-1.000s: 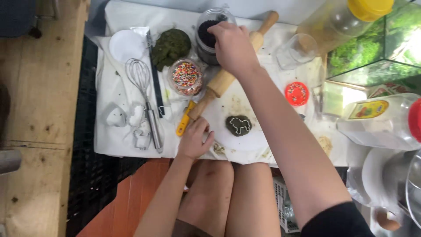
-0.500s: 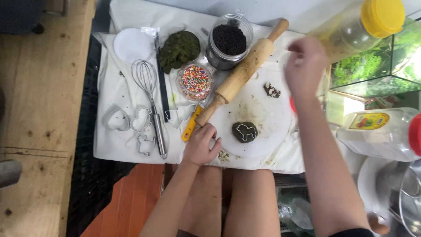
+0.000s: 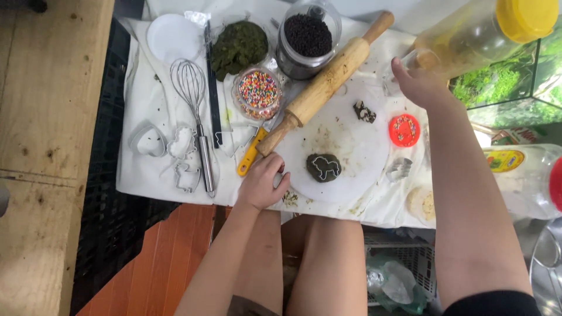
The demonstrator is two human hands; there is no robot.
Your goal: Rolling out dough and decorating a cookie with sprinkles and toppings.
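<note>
Left hand [image 3: 264, 186] rests, fingers curled and empty, on the edge of the white round board [image 3: 357, 153]. Right hand [image 3: 418, 82] reaches toward a clear glass [image 3: 404, 65]; grip apparently not closed. Dark dough piece [image 3: 323, 167] sits mid-board, animal cutter [image 3: 325, 167] pressed in, not lifted; rolling pin [image 3: 328, 82] set aside.

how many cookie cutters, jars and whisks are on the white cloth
cookie cutters: 5 (heart, two beside the whisk, one on the dough, one at right)
jars: 2 (sprinkles, dark bits)
whisks: 1
total: 8
</note>
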